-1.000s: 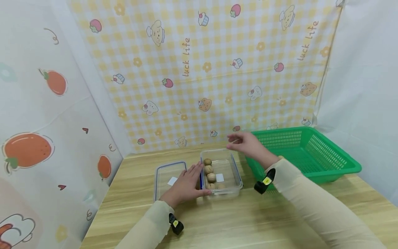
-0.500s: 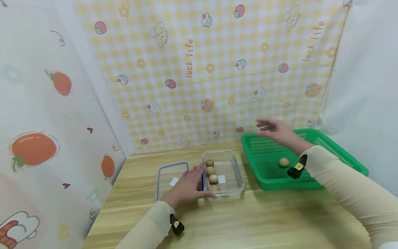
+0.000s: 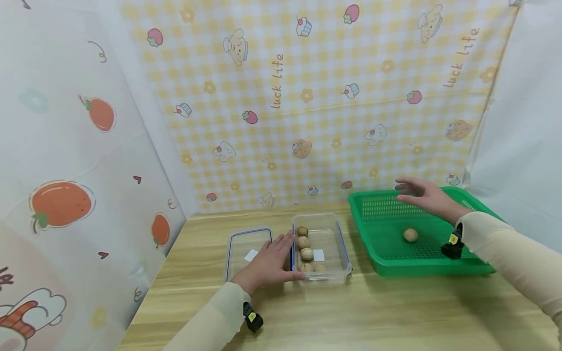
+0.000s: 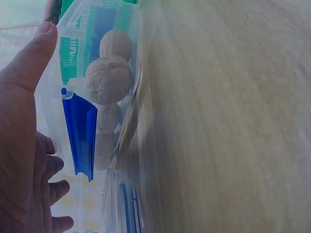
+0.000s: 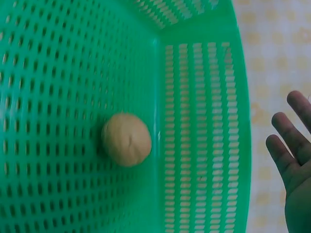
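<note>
My left hand rests along the left side of a clear plastic food container, thumb at its near corner and fingers on its rim. Several walnuts lie inside, lined up along the left wall, with one more beside the nearest. In the left wrist view the walnuts show through the wall, behind a blue locking flap. My right hand is raised over the green plastic basket, fingers loosely bent and holding nothing. A single walnut sits on the basket floor below it.
A clear lid with a blue seal lies left of the container, partly behind my left hand. The wooden table meets a checked cloth at the back. White printed cloth hangs on the left.
My right hand has moved right from above the container to over the basket, bringing the walnut there into full sight. The left hand stays at the container; the head view has shifted slightly.
</note>
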`<state>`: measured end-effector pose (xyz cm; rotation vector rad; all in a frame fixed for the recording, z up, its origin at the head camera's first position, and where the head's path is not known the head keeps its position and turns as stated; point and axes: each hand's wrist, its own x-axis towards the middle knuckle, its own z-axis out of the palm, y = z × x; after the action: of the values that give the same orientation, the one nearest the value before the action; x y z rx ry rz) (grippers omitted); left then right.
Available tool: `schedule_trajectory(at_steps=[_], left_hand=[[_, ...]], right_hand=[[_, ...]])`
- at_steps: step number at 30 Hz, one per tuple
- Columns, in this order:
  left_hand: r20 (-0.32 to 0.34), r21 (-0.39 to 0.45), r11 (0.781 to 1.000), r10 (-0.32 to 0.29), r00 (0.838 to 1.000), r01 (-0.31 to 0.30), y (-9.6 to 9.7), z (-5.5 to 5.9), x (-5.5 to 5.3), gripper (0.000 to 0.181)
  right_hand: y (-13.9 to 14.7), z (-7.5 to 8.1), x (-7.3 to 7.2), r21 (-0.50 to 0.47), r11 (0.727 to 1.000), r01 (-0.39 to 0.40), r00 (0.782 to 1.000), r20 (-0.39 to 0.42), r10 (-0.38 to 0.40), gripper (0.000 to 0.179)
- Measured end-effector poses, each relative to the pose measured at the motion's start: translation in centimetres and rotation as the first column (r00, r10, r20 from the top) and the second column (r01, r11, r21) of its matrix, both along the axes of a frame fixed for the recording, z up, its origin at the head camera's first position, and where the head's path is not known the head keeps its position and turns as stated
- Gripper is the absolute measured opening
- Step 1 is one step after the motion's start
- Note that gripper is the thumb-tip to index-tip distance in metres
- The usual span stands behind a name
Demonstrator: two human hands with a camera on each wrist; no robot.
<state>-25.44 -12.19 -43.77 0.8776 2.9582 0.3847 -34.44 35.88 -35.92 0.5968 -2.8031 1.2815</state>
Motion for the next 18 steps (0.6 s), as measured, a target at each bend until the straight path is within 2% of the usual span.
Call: schedule_trajectory(at_steps=[11,18], left_hand=[[-0.003,0.004,1.0,0.005,1.0,-0.005,0.0,0.3,0.2,0.113],[0.002,0.001,1.0,0.008,1.0,-0.008,0.1,0.2,0.4,0.114]], right_hand=[[3.9,-1.4,-1.3,0.105,0.994,-0.013,0.999,-0.043,0.018,0.07],[5.3,-3.3,-1.1,0.154,0.987,-0.045,0.999,-0.005,0.047,0.07]])
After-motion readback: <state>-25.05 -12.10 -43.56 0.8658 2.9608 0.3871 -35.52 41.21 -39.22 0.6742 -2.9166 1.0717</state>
